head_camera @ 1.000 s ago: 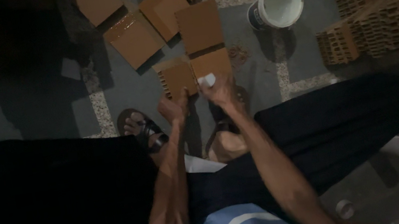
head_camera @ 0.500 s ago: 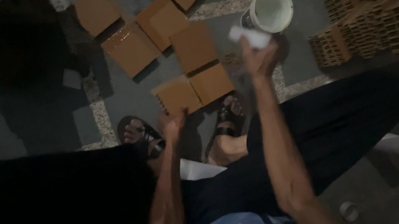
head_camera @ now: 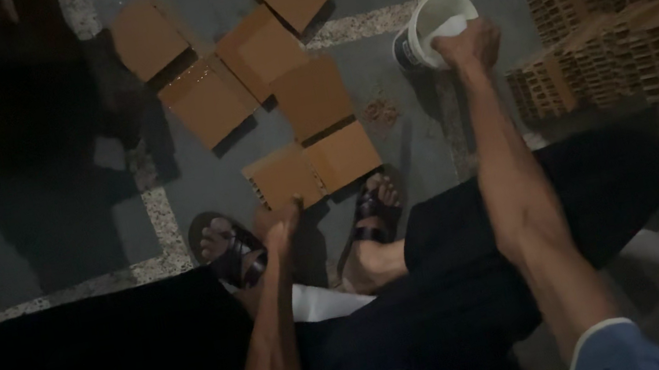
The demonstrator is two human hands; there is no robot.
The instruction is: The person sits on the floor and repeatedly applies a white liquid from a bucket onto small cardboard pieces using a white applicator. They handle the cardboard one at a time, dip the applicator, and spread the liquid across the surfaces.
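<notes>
Rightward and farther out, my right hand point(head_camera: 469, 46) is now reaching over the rim of the white bucket point(head_camera: 422, 34), fingers closing on a pale scrap (whether cloth or paper I cannot tell). I am keeping my left hand point(head_camera: 280, 220) pinching the near edge of the perforated brick tile point(head_camera: 311, 170), which is lying on the floor just ahead of my sandals point(head_camera: 376, 208).
</notes>
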